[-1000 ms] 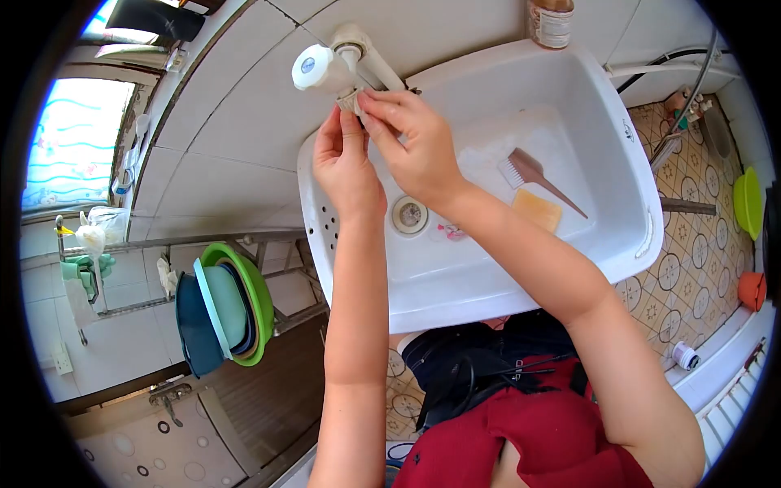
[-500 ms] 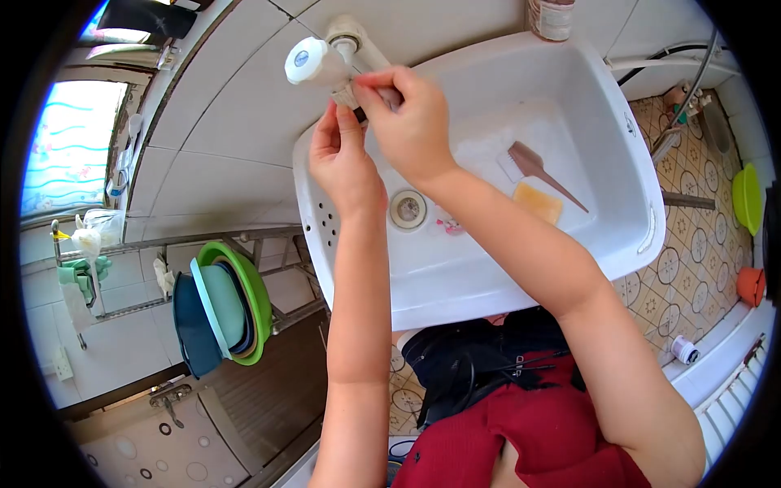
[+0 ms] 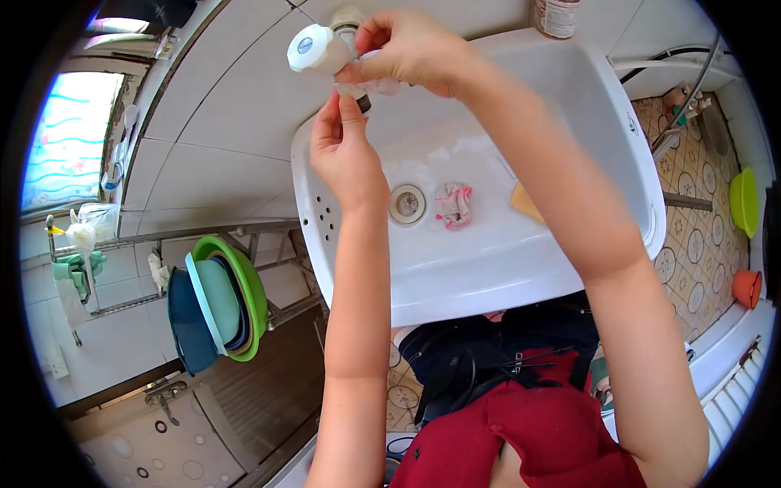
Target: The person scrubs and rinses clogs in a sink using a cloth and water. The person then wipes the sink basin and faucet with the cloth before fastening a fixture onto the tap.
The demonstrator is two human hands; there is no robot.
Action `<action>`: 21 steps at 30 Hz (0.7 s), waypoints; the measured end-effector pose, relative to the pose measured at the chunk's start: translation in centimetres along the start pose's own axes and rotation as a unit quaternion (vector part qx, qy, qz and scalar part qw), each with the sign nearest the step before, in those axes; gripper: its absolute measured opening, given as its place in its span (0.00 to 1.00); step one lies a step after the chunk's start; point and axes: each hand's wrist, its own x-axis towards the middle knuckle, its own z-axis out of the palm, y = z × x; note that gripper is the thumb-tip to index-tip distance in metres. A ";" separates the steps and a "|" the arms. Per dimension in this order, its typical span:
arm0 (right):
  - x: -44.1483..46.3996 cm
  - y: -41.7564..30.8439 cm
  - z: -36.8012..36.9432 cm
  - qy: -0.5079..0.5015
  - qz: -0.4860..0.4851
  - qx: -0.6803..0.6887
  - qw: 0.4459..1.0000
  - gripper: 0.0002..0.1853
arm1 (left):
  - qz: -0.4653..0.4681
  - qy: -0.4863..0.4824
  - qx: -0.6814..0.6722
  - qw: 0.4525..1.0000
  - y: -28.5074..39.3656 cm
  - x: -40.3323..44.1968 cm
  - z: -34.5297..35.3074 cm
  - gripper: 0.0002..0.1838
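Observation:
A white faucet (image 3: 317, 50) with a round knob is fixed to the wall above the sink (image 3: 488, 285). My left hand (image 3: 348, 167) is closed at its spout, thumb and fingers pinching just beside the dark tip (image 3: 364, 103). Above it, my right hand (image 3: 419, 55) bends around the spout from the other side. Its thumb and fingers pinch a whitish, translucent strip (image 3: 379, 86) that lies across the spout; its exact kind is unclear. Below the hands, a crumpled white-and-pink cloth (image 3: 454, 205) lies beside the drain (image 3: 407, 204).
A yellow sponge (image 3: 525, 202) lies in the basin, partly behind my right forearm. A jar (image 3: 556, 18) stands on the sink's back rim. Stacked basins (image 3: 220, 305) hang on a rack at left. A green basin (image 3: 743, 202) and an orange pot (image 3: 746, 288) are at far right.
My right hand has moved up and around the spout, its forearm swinging right over the brush and part of the sponge. The pink-and-white cloth is now uncovered. My left hand stays at the spout.

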 end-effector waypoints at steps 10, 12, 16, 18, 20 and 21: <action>0.5 5.3 -0.3 0.068 -0.001 0.184 0.981 0.13 | -0.050 -0.007 -0.026 0.998 0.2 0.6 -0.2 0.16; -1.1 5.0 1.2 0.099 -0.019 0.338 0.936 0.11 | -0.051 0.001 -0.022 0.998 -0.2 0.5 -0.4 0.16; -4.3 3.0 3.8 0.153 -0.085 0.199 0.964 0.08 | -0.031 -0.011 -0.052 0.998 -0.4 0.5 0.1 0.15; -5.4 3.9 4.6 0.189 -0.125 0.102 0.969 0.08 | -0.029 -0.022 -0.069 0.997 -0.8 0.4 -0.2 0.15; -6.4 5.9 5.5 0.160 -0.100 0.055 0.981 0.09 | -0.031 -0.017 -0.047 0.998 -0.5 0.1 -0.1 0.15; -7.0 7.4 5.5 0.115 -0.059 0.055 0.990 0.10 | -0.031 -0.017 -0.036 0.999 -0.3 0.1 0.1 0.15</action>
